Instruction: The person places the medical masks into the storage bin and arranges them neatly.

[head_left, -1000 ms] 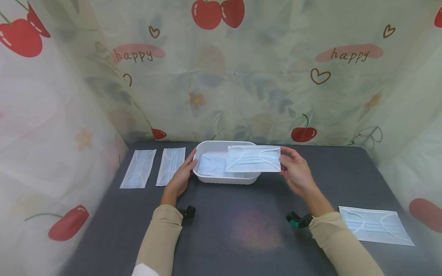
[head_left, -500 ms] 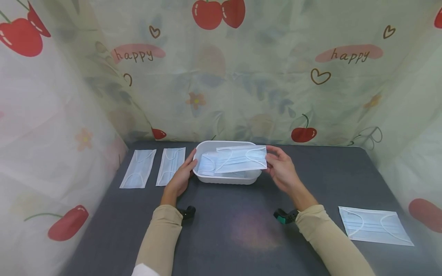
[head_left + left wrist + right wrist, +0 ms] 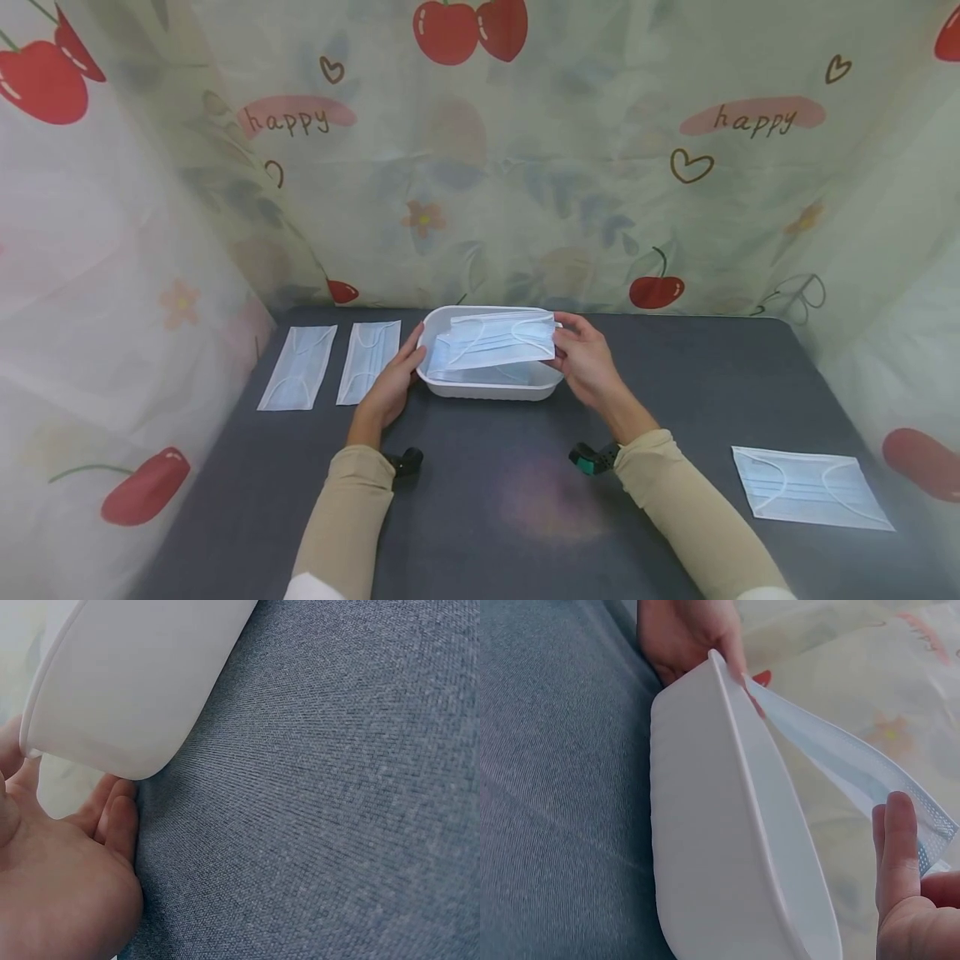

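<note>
A white plastic tray stands at the far middle of the table. My left hand grips its left end, with the thumb at the rim and other fingers lower beside the wall. Between thumb and fingers, my right hand pinches the right edge of a pale blue face mask. That mask hangs tilted over the tray, its left end lower and inside the rim. Under it, another mask lies in the tray, partly hidden. In the right wrist view the held mask slopes across above the tray opening.
Two face masks lie left of the tray, a far-left mask and a nearer mask beside my left hand. Another mask lies at the right front of the dark grey table. A patterned curtain closes off the back and sides.
My right hand has moved left with the mask, bringing it from the tray's right side to over the tray, now tilted. My left hand has stayed at the tray's left end.
</note>
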`<control>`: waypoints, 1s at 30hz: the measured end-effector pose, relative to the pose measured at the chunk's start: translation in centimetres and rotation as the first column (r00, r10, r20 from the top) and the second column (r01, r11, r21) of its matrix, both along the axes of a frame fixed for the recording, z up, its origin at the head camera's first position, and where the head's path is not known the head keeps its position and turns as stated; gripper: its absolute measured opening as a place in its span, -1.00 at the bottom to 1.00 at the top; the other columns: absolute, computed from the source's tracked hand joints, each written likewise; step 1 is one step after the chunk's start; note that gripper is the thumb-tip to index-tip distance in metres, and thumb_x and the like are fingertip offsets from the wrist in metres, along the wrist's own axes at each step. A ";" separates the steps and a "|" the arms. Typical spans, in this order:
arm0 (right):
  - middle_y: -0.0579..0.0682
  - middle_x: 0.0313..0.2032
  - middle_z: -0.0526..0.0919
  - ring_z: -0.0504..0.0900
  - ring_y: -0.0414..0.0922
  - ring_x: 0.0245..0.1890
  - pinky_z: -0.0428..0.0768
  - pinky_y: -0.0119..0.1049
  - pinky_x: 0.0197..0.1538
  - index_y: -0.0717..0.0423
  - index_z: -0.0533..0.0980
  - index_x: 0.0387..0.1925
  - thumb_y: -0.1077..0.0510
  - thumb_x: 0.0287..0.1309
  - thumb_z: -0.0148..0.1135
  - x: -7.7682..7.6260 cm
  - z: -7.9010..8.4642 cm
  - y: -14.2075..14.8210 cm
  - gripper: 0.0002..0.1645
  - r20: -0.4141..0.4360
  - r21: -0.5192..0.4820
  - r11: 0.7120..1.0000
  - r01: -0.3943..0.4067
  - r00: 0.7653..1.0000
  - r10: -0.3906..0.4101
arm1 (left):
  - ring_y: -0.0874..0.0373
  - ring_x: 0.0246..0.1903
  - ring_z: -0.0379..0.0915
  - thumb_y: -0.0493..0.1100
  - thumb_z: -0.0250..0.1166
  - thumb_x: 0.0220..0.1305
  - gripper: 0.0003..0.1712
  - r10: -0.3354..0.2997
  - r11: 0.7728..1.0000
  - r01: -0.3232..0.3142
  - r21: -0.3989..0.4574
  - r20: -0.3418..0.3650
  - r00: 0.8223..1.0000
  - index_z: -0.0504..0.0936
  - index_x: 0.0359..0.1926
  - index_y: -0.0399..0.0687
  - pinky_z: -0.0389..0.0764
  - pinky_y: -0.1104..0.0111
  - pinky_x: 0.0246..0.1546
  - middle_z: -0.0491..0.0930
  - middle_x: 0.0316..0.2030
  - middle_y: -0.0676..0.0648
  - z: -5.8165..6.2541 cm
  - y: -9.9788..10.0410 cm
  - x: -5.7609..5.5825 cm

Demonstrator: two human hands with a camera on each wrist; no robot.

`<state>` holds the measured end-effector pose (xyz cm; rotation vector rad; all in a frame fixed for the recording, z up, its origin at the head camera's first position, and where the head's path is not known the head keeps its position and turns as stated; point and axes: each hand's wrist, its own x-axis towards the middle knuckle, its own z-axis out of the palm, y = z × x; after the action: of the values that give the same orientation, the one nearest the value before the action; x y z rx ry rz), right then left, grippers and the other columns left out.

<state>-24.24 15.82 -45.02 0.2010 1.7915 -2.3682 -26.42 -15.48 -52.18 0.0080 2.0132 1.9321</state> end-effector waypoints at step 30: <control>0.25 0.08 0.58 0.71 -0.20 -0.29 0.75 -0.34 -0.26 0.27 0.30 0.36 0.45 0.45 -0.15 -2.6 -1.2 -5.0 -0.49 0.018 0.043 0.999 -0.018 1.000 0.017 | 0.21 0.64 -0.42 0.10 -0.19 0.66 -0.37 -0.018 1.000 0.018 0.014 -0.034 0.999 -0.10 0.62 0.52 -0.24 0.07 0.66 -0.26 0.65 0.25 -0.1 -0.1 -0.1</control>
<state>-26.85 10.85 -46.18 0.2099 1.8306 -2.3098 -26.49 -15.53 -52.32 0.0625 2.0134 1.9477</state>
